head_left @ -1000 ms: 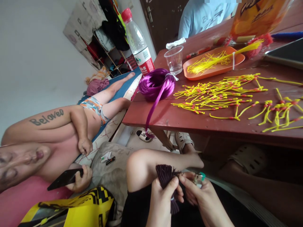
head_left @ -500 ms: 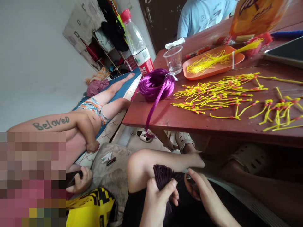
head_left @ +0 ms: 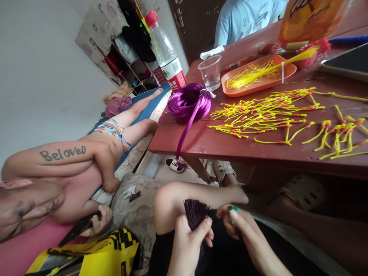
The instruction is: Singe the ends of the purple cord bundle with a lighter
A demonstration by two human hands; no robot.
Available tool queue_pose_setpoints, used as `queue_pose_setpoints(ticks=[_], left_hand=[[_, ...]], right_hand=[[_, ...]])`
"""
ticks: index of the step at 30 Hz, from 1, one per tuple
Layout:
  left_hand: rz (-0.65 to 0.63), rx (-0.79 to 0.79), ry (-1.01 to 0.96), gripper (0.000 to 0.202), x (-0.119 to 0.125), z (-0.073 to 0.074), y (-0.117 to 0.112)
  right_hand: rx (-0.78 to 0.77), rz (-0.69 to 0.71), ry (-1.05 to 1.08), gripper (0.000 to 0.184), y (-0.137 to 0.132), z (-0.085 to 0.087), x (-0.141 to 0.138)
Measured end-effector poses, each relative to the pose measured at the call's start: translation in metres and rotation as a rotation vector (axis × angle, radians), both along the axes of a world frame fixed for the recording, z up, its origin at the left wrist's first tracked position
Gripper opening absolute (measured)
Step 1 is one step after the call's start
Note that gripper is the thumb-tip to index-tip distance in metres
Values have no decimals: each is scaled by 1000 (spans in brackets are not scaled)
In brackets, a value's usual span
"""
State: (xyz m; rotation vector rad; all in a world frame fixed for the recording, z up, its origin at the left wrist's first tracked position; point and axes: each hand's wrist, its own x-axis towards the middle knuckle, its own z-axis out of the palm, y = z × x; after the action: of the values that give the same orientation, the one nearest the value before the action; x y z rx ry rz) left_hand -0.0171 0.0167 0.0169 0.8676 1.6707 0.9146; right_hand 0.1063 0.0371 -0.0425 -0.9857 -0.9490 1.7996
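Observation:
My left hand (head_left: 189, 235) is closed round a thick bundle of dark purple cords (head_left: 196, 212), whose cut ends fan out above the thumb. Some dark strands stick out from it toward the right. Close by on that side, my right hand (head_left: 243, 226) is closed on what looks like a small lighter (head_left: 235, 209), with a green part and a dark tip showing at the thumb. Most of the lighter is hidden by the fingers. Both hands are over my lap, below the edge of the red-brown table (head_left: 178, 140).
On the table are a purple cord coil (head_left: 189, 102), many knotted yellow cords (head_left: 258, 117), an orange tray (head_left: 244, 91) with yellow cords, a plastic cup (head_left: 211, 73) and a bottle (head_left: 169, 57). A person (head_left: 86, 165) lies at left holding a phone; another person's blue shirt (head_left: 244, 23) shows behind.
My right thumb has shifted on the lighter, and its green part now shows. The right fingers are closer to the bundle's strands. The left hand has barely moved.

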Motion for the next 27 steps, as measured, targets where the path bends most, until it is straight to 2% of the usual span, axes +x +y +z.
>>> queue_pose_setpoints(ticks=[7, 14, 17, 22, 25, 27], left_hand=[[60, 0, -25, 24, 2, -4, 0], [158, 29, -66, 25, 7, -3, 4], [149, 30, -47, 26, 7, -1, 5], [146, 21, -24, 28, 5, 0, 6], [163, 23, -29, 27, 4, 0, 7], [162, 22, -30, 27, 3, 1, 7]], right_hand=[[-129, -92, 45, 23, -3, 5, -7], [-238, -132, 230, 23, -9, 2, -15], [-292, -152, 342, 22, -11, -1, -20], [-310, -171, 394, 20, -9, 0, -19], [-296, -137, 413, 26, -6, 1, -14], [-275, -101, 376, 38, -4, 0, -11]])
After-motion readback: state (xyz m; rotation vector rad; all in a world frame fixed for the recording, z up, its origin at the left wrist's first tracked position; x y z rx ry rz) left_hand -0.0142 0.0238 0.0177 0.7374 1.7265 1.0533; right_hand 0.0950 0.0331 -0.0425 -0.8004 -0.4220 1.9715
